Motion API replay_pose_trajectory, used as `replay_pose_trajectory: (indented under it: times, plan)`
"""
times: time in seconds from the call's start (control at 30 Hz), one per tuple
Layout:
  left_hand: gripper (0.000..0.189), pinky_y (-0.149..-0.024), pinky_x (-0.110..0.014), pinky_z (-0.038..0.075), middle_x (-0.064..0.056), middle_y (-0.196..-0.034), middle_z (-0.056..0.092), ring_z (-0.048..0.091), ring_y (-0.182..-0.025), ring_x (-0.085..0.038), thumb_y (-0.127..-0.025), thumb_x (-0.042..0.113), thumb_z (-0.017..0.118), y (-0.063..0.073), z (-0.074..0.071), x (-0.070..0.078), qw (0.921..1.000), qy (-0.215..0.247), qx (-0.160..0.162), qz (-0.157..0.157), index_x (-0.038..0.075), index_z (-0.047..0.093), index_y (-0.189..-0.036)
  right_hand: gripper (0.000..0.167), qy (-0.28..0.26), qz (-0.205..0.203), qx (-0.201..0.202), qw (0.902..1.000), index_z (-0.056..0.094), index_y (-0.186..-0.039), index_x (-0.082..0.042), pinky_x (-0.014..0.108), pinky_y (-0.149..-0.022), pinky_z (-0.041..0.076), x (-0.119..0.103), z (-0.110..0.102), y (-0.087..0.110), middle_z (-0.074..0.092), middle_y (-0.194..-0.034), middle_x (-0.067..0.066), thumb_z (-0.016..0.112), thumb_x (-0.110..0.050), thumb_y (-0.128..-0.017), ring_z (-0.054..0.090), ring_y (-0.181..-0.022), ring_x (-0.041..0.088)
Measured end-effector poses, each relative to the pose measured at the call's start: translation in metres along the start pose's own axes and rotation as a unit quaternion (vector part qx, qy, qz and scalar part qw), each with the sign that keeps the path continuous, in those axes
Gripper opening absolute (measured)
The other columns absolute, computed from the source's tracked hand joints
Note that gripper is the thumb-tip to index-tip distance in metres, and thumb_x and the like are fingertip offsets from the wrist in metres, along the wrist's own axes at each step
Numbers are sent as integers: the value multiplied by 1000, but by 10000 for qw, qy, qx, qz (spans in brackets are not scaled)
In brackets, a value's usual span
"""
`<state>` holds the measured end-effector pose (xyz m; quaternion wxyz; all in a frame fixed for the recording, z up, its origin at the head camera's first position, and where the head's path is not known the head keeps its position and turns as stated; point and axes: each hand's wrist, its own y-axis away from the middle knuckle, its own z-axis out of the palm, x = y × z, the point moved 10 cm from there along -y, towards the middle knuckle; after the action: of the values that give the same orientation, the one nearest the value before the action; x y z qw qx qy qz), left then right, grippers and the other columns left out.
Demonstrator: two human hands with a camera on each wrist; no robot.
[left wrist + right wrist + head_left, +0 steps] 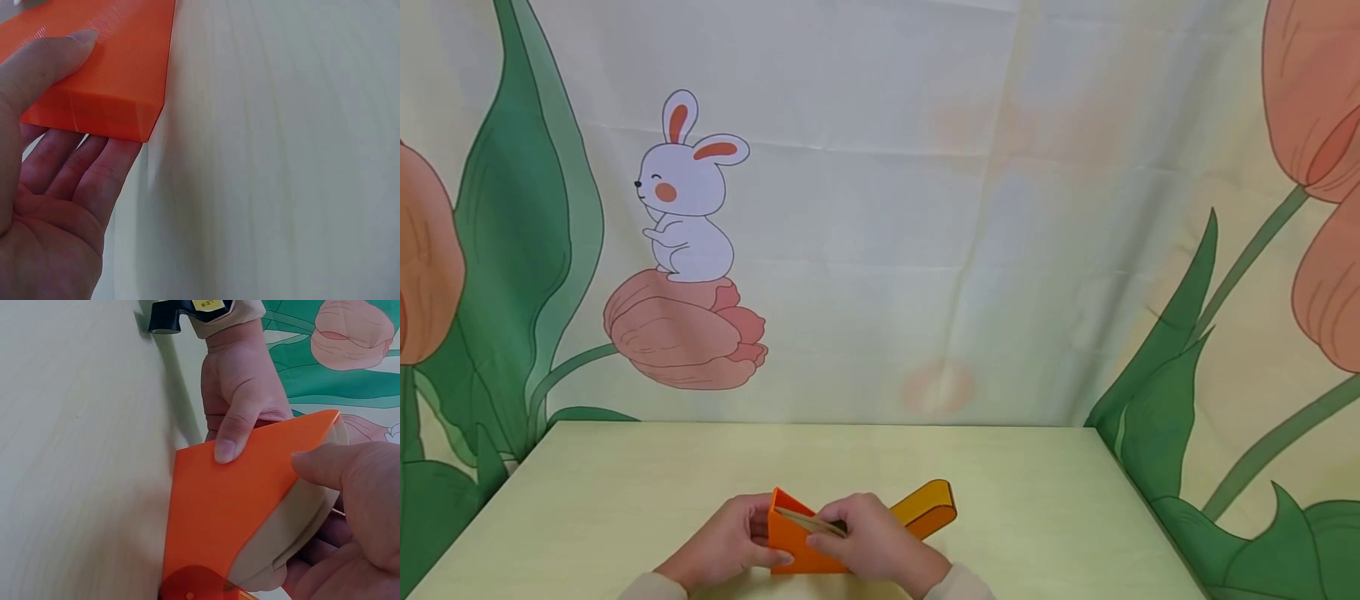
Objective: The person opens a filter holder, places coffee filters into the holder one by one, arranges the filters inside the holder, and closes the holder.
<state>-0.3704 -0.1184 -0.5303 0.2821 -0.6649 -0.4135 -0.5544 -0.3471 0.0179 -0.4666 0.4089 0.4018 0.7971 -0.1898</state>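
Note:
An orange slant-topped holder (pixel 797 546) stands on the table. Flat beige sheets with a curved edge (pixel 284 528), resembling paper coffee filters, show in its slanted opening. My left hand (pixel 733 537) grips the holder's left end, thumb on the near face and fingers (pixel 94 169) round the narrow side. At the opening, my right hand (pixel 868 537) pinches the beige sheets, with its thumb (pixel 322 465) in front and fingers behind them. An amber see-through cover (pixel 928 504) with a rounded end sticks out beyond the right hand. A round orange joint (pixel 190 590) sits at the holder's corner.
The pale wood-grain table (pixel 1037 500) meets a hanging cloth backdrop (pixel 850 208) printed with a rabbit and tulips. A dark device with a yellow label (pixel 187 312) is strapped at the left wrist.

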Motion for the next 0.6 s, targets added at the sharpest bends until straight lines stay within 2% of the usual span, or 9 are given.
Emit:
replay_pose_trajectory:
  times: [0.13,0.37,0.47,0.6]
  plan:
    - [51,-96,-37,60,-7,-122,74,71,-105,-23,-82,19,87,0,1,-1,10000,31,20,-52,11,67,-128,9,115,36,9,9999,77,-94,-13,17,-53,35,4,5,-2,55,-63,-8,75,-22,-95,43,-55,7]
    - [50,-96,-37,60,-6,-122,74,71,-105,-23,-82,19,87,1,0,-2,9999,60,14,-82,11,67,-128,15,247,208,58,9995,78,-105,-14,17,-72,51,1,6,-5,72,-85,-11,79,-21,-92,56,-71,6]
    - [50,-96,-37,60,-7,-123,73,71,-105,-23,-83,18,86,1,0,-1,10000,59,-6,-63,11,67,-128,14,182,279,163,9993,78,-104,-14,18,-74,53,-1,3,-5,73,-88,-10,79,-19,-91,59,-73,7]
    - [49,-95,-36,61,-7,-122,74,71,-105,-23,-83,16,86,1,0,1,10000,33,-9,-14,10,67,-128,11,187,232,267,9992,78,-101,-12,16,-69,53,-3,1,-4,73,-85,-10,78,-16,-91,58,-70,6]
